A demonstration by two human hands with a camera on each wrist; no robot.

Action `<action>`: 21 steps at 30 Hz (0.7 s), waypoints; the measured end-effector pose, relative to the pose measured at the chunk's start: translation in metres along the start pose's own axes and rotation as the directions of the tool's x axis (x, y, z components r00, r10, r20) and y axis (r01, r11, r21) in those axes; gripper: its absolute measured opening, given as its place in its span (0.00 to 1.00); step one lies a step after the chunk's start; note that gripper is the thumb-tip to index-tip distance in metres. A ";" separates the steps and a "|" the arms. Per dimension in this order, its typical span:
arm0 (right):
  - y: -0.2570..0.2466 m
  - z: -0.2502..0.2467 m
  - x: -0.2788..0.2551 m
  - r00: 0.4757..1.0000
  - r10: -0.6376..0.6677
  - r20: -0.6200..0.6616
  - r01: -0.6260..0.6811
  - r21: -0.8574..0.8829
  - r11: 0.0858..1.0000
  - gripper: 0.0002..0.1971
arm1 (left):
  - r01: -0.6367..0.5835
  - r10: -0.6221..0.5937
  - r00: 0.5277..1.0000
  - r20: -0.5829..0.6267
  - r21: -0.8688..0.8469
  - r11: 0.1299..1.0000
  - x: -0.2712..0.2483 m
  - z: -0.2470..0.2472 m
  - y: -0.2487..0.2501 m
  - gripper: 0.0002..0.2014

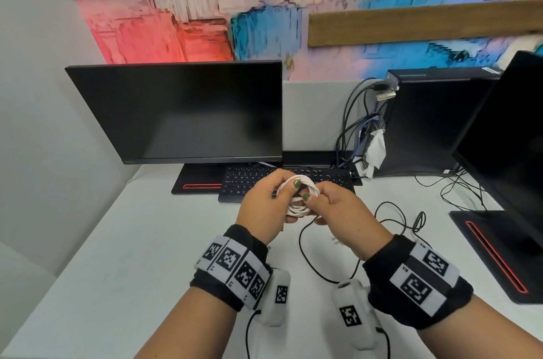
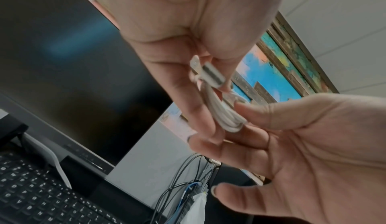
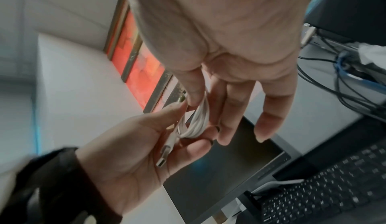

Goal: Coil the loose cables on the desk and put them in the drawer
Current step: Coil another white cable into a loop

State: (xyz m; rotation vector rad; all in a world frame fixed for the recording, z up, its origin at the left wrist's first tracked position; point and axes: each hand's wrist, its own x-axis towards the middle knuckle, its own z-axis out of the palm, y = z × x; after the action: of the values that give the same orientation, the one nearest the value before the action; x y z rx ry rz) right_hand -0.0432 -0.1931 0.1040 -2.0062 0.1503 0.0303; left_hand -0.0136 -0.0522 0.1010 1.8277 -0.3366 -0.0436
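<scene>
We hold the white cable (image 1: 298,195), wound into a smooth round bundle, above the pale desk (image 1: 117,241) before the keyboard (image 1: 249,179): our left hand (image 1: 263,203) pinches it, our right hand (image 1: 338,209) pinches its other side. A thin black cable (image 1: 305,253) lies loose beneath.

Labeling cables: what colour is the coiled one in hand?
White cable, held by both hands; clearest in the head view.
</scene>
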 end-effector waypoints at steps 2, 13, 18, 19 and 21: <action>0.002 0.000 -0.001 0.999 0.019 0.035 -0.022 0.084 0.996 0.09 | -0.005 0.005 1.000 0.010 0.003 1.000 0.000 0.000 0.000 0.08; 0.011 -0.006 0.003 0.997 0.032 0.075 -0.062 0.435 0.898 0.07 | -0.117 0.116 0.993 0.019 0.164 0.979 0.007 -0.006 -0.014 0.07; 0.011 -0.005 0.007 0.996 0.060 0.065 -0.082 0.419 0.904 0.08 | -0.116 0.115 0.993 0.022 0.115 0.986 0.006 -0.003 -0.013 0.07; 0.011 -0.005 0.007 0.995 0.071 0.067 -0.092 0.401 0.911 0.09 | -0.113 0.111 0.994 0.025 0.114 0.987 0.007 -0.003 -0.013 0.07; 0.011 -0.005 0.007 0.992 0.089 0.091 -0.117 0.371 0.921 0.10 | -0.114 0.112 0.993 0.027 0.134 0.984 0.008 -0.005 -0.014 0.07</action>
State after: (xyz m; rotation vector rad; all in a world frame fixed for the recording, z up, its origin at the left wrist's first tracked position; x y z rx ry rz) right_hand -0.0381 -0.2026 0.0950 -1.6088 0.1993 0.1317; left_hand -0.0024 -0.0458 0.0901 1.9397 -0.4665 0.0409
